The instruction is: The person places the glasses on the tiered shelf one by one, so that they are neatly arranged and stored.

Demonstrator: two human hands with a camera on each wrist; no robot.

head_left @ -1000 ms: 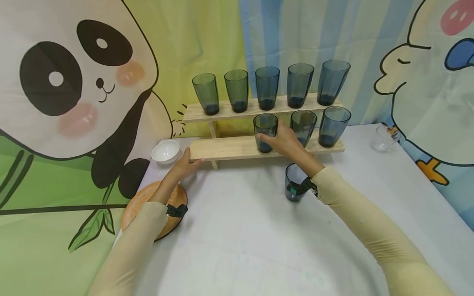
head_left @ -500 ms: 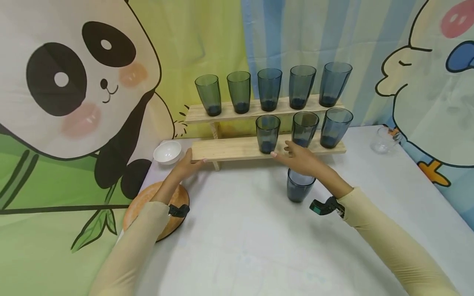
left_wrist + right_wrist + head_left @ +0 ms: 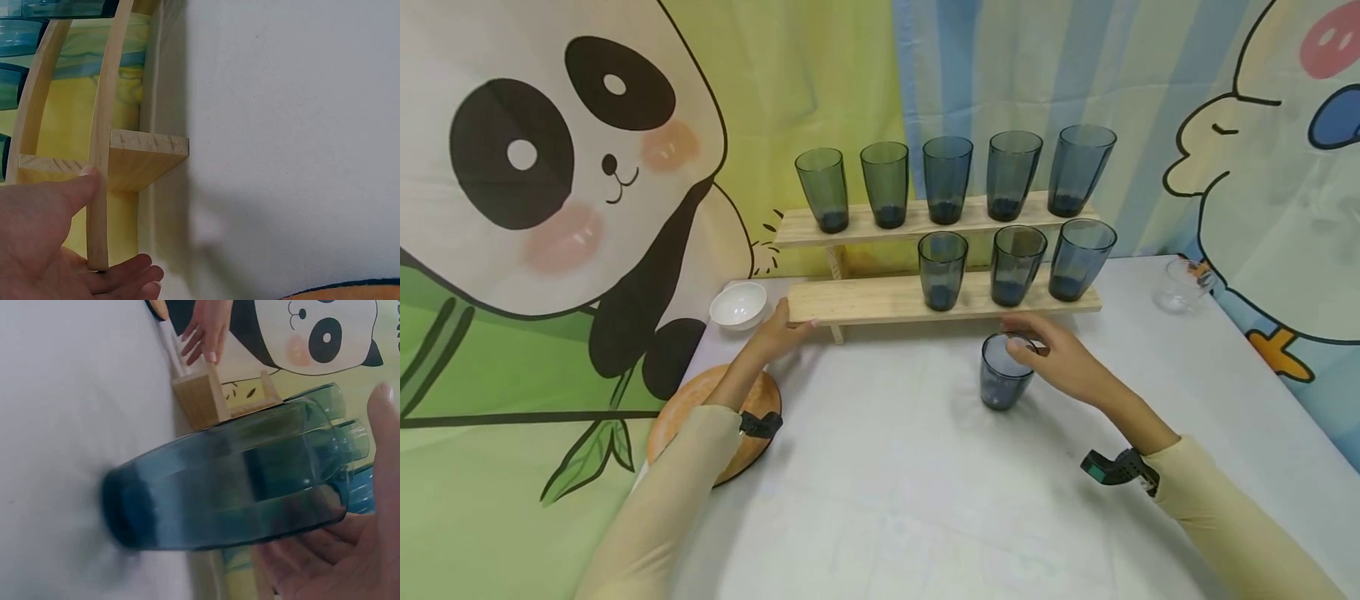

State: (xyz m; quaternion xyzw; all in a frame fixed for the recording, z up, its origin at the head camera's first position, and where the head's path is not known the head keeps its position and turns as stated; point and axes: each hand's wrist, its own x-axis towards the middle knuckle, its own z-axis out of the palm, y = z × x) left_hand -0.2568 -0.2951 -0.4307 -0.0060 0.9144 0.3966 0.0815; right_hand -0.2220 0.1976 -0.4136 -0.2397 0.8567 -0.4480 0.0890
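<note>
A two-tier wooden shelf (image 3: 857,302) stands at the back of the white table. My left hand (image 3: 775,333) grips the left end of its lower board, the thumb (image 3: 81,187) against one face and the fingers around the end. One blue-grey drinking glass (image 3: 1002,388) stands upright on the table before the shelf. My right hand (image 3: 1066,360) is at its rim, fingers spread behind the glass and thumb held off it in the right wrist view. Three similar glasses (image 3: 942,279) stand on the right half of the lower board. Several more glasses (image 3: 947,179) line the upper board.
A white bowl (image 3: 739,306) sits left of the shelf. Nearer lies an orange round plate (image 3: 760,404), partly under my left forearm. A clear glass cup (image 3: 1180,287) stands at the far right edge. Printed curtains (image 3: 820,75) hang directly behind the shelf.
My right hand has let go of the leftmost glass on the lower board and moved down and right to the glass on the table. My left hand stays at the shelf's end.
</note>
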